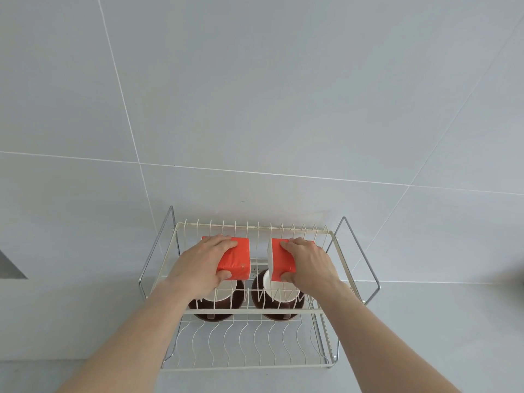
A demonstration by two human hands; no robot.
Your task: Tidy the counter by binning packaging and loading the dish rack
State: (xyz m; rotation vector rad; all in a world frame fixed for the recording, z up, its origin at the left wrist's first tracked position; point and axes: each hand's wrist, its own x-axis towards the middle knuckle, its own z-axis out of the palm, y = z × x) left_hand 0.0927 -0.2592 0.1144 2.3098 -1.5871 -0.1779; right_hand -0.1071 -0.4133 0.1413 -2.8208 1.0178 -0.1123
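Note:
A cream wire dish rack (249, 310) with two tiers stands on the counter against the tiled wall. My left hand (198, 265) grips a red box (236, 259) over the upper tier's left side. My right hand (309, 263) grips a second red box with a white side (279, 260) over the upper tier's right side. Under the upper tier sit two dark brown bowls with white insides, one at the left (224, 296) and one at the right (279, 296), partly hidden by my hands and the boxes.
Chrome handles rise at the rack's left (154, 251) and right (360, 251) ends. The lower tier's wavy wires (249, 344) hold nothing at the front. A pale counter (425, 321) spreads around the rack. A dark recess (11, 268) shows at the far left.

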